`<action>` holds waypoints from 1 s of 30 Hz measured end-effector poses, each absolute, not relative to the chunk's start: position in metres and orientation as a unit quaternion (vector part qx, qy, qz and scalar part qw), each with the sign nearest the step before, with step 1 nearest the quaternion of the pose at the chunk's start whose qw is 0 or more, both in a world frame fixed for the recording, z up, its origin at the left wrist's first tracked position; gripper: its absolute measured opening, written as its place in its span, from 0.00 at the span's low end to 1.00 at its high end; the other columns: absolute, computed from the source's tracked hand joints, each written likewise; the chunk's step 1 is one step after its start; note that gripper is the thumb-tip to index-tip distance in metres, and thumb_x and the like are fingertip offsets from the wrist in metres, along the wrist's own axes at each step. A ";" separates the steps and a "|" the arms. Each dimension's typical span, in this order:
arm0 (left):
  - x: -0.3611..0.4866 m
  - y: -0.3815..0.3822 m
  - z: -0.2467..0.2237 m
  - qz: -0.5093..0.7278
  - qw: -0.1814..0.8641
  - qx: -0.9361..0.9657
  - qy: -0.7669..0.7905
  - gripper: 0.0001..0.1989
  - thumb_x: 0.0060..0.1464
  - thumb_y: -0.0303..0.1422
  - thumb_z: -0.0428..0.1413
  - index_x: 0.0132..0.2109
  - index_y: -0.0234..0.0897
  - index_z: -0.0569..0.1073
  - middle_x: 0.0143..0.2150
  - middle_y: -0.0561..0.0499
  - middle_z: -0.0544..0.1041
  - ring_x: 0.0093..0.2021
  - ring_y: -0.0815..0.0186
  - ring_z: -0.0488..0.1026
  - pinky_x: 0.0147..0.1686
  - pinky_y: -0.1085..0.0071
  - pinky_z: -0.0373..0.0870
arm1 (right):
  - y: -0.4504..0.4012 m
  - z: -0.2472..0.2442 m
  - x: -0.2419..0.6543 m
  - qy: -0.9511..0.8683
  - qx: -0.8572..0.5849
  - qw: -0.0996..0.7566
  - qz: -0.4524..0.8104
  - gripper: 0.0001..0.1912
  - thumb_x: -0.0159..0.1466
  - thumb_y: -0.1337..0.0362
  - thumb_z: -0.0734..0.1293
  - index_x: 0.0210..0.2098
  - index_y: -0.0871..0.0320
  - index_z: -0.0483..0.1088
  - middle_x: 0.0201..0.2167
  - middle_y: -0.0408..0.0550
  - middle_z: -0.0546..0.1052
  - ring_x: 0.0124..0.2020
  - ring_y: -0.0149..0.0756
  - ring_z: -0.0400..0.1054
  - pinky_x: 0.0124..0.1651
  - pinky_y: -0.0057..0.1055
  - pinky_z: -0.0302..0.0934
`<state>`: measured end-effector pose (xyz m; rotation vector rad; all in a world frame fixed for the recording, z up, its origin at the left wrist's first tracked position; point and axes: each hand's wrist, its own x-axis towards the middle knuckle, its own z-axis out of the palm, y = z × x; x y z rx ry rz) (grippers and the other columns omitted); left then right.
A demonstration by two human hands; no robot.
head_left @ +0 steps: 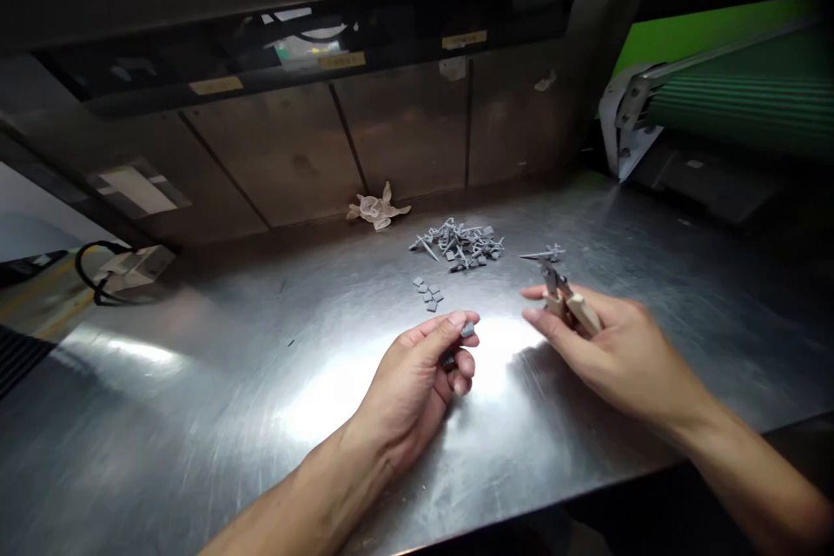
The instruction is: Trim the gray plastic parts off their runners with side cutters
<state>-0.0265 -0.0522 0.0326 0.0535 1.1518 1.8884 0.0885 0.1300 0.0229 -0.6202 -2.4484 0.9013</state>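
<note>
**Grey piece in left hand, pliers in right, over a steel bench**

Left hand (417, 378) above the near middle of the metal table (248, 426). Thumb and forefinger pinch a small grey piece (467, 329); the other fingers curl inward, with a second, darker grey bit (446, 359) showing between them and the palm side.

Right hand (616, 356) well apart from the left, to its right. It grips pliers (583, 313) with pale handles, metal nose tilted up and away. Thumb and forefinger reach out to the left, tips a little apart; remaining fingers mostly hidden, their closure cannot be told. Whether the nose is open: also unclear.

Beyond the left hand: a loose cluster of flat grey squares (433, 295). Farther back, a tangled heap of grey parts (460, 245). Right of the heap, just past the pliers' nose, a separate thin grey stem (542, 254).

Against the back panel (410, 139): a crumpled pale wad (378, 210). Far left, a white box (136, 268) with black cable (91, 265). Upper right, a ribbed green conveyor belt (743, 95).
</note>
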 end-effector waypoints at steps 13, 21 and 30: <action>-0.025 -0.055 0.028 0.729 0.459 0.081 0.501 0.14 0.58 0.40 0.63 0.41 0.31 0.78 0.21 0.57 0.66 0.19 0.78 0.56 0.20 0.81 0.54 | 0.085 0.023 0.080 -0.849 -0.051 0.260 0.458 0.08 0.66 0.61 0.69 0.45 0.53 0.76 0.26 0.36 0.72 0.25 0.24 0.65 0.30 0.23 0.59; -0.025 -0.054 0.025 0.728 0.448 0.087 0.512 0.16 0.57 0.43 0.63 0.41 0.32 0.79 0.22 0.56 0.67 0.19 0.78 0.56 0.21 0.80 0.52 | 0.083 0.019 0.076 -0.852 -0.034 0.287 0.437 0.05 0.66 0.64 0.69 0.41 0.53 0.77 0.34 0.40 0.79 0.33 0.29 0.72 0.38 0.26 0.64; -0.019 -0.053 0.035 0.760 0.446 0.073 0.468 0.12 0.56 0.34 0.64 0.45 0.32 0.80 0.22 0.55 0.69 0.22 0.76 0.61 0.23 0.81 0.57 | 0.081 0.017 0.076 -0.809 -0.094 0.317 0.486 0.06 0.65 0.61 0.70 0.40 0.54 0.77 0.32 0.41 0.80 0.29 0.29 0.73 0.32 0.24 0.66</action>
